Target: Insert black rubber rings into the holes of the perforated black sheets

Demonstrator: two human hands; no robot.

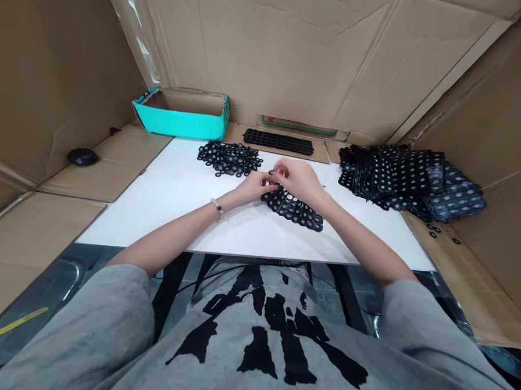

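A black perforated sheet [293, 210], apparently made of joined small rings, lies slanted on the white tabletop below my hands. My left hand [257, 185] is closed at its upper left corner, thumb and finger pinching that edge. Just above the corner, my right hand [300, 178] is closed in a pinch, with what looks like a small black ring [271, 172] at its fingertips. The fingertips of both hands almost meet, and they partly hide the sheet's top edge. Beyond my left hand lies a heap of loose black rings [230, 158].
A turquoise-sided cardboard box [181, 124] stands at the back left. Behind my hands lies a black tray with holes [278, 142]. Stacked perforated sheets [392, 176] fill the right side, with several stray rings [434, 229] nearby. A black round object [83, 157] sits left. Cardboard walls [268, 56] enclose the table.
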